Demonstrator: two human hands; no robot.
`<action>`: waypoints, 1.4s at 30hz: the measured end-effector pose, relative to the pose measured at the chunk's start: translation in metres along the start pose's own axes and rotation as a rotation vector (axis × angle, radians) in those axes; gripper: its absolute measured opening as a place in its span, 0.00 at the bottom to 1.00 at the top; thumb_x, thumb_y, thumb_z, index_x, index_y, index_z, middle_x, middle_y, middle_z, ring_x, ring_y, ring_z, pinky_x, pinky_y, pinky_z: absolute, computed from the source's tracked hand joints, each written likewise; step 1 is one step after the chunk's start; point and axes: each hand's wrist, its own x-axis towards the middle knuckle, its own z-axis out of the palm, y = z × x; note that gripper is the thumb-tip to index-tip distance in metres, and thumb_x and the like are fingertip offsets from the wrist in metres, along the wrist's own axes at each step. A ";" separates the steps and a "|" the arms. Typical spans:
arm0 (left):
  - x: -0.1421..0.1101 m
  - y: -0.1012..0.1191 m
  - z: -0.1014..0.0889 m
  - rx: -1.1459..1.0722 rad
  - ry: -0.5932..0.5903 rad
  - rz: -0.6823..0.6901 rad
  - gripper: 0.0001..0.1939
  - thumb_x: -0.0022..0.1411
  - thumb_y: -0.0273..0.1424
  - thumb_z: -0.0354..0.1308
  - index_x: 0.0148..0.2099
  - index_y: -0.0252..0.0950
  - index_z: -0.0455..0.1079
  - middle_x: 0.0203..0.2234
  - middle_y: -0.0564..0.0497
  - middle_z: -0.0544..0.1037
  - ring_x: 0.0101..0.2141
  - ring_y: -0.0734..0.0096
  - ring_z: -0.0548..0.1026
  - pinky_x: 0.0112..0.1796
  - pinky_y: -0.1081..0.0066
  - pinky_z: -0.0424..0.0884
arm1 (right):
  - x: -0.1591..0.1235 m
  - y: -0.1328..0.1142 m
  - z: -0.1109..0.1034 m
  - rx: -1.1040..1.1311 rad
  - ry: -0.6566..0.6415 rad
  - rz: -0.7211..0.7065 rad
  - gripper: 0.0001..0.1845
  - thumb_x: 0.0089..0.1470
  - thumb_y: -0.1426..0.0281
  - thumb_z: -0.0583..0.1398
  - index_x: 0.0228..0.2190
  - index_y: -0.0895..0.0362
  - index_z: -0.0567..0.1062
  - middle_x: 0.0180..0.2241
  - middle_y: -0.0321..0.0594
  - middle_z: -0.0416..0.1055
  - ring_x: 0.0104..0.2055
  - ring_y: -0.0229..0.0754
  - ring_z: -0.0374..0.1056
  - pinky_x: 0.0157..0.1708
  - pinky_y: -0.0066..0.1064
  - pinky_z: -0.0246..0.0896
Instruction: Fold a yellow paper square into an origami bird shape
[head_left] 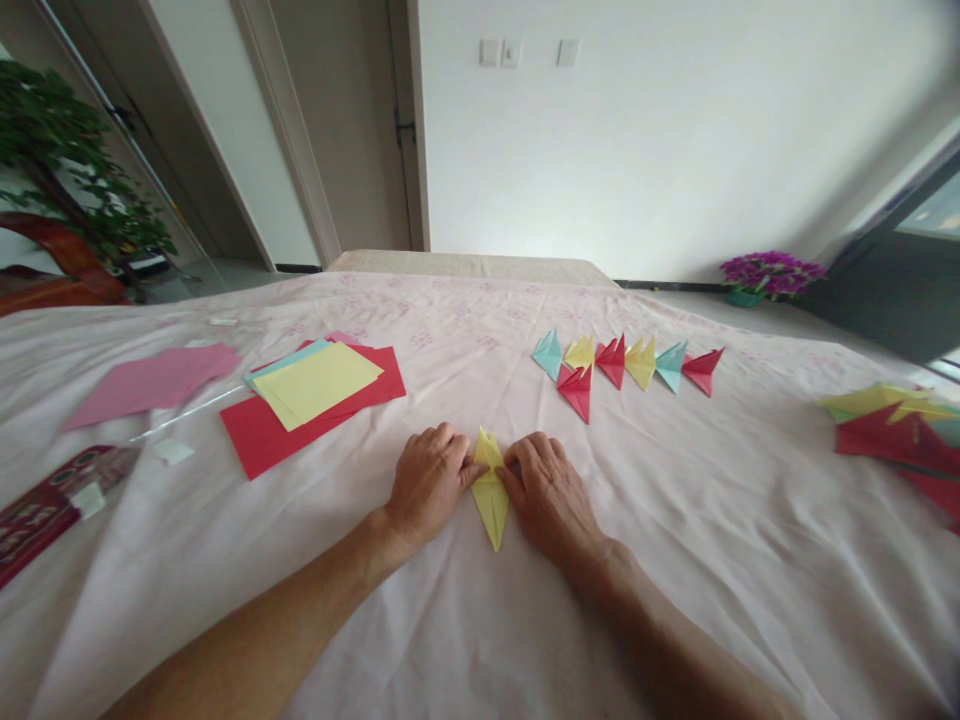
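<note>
A yellow folded paper [492, 508], a long narrow diamond with its lower point toward me, lies on the pale cloth between my hands. My left hand [431, 478] is closed at its left edge, thumb pressed on the paper near the middle. From the other side, my right hand [549, 492] grips the right edge with curled fingers. The fingertips of both hands are partly hidden. Beyond my right hand, folded paper pieces stand in a row, among them a red one [576, 392], a light blue one [548, 352] and a yellow one [641, 362].
Left of my hands lie yellow sheets [319, 382] over red sheets [259, 437], with pink sheets [154, 382] farther left. A dark red printed packet [45, 505] is at the left edge. More folded papers [877, 435] lie at far right. Cloth [420, 620] covers the table.
</note>
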 end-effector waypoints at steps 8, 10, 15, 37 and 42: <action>0.001 -0.007 0.007 -0.202 0.058 -0.027 0.07 0.61 0.35 0.60 0.38 0.39 0.67 0.35 0.52 0.74 0.38 0.64 0.73 0.39 0.65 0.66 | -0.001 -0.001 -0.001 -0.046 -0.033 -0.060 0.02 0.61 0.70 0.57 0.36 0.54 0.71 0.36 0.39 0.68 0.40 0.44 0.61 0.37 0.32 0.55; 0.001 -0.008 0.008 -0.246 0.071 -0.039 0.08 0.59 0.32 0.63 0.39 0.39 0.67 0.35 0.53 0.75 0.38 0.65 0.73 0.40 0.66 0.66 | -0.002 -0.002 -0.001 -0.067 -0.036 -0.073 0.05 0.62 0.69 0.56 0.34 0.53 0.71 0.35 0.38 0.68 0.39 0.43 0.61 0.37 0.32 0.54; 0.001 -0.011 0.011 -0.293 0.086 -0.007 0.11 0.58 0.29 0.64 0.44 0.41 0.71 0.39 0.52 0.76 0.41 0.65 0.73 0.44 0.65 0.68 | -0.005 -0.003 -0.003 -0.102 -0.038 -0.090 0.08 0.64 0.68 0.54 0.35 0.52 0.73 0.35 0.37 0.69 0.39 0.43 0.61 0.37 0.31 0.53; 0.003 -0.008 0.011 -0.023 -0.142 0.396 0.22 0.71 0.35 0.40 0.64 0.38 0.56 0.63 0.45 0.61 0.64 0.61 0.53 0.61 0.53 0.49 | -0.023 -0.016 -0.009 -0.221 -0.144 -0.081 0.13 0.59 0.75 0.55 0.46 0.55 0.70 0.41 0.43 0.68 0.41 0.48 0.61 0.40 0.38 0.54; 0.003 -0.017 0.003 0.001 -0.233 0.432 0.27 0.69 0.41 0.45 0.67 0.41 0.50 0.65 0.45 0.56 0.65 0.58 0.50 0.61 0.52 0.45 | -0.025 -0.016 -0.010 -0.240 -0.156 -0.079 0.18 0.56 0.77 0.56 0.49 0.56 0.69 0.42 0.45 0.68 0.42 0.50 0.60 0.40 0.40 0.54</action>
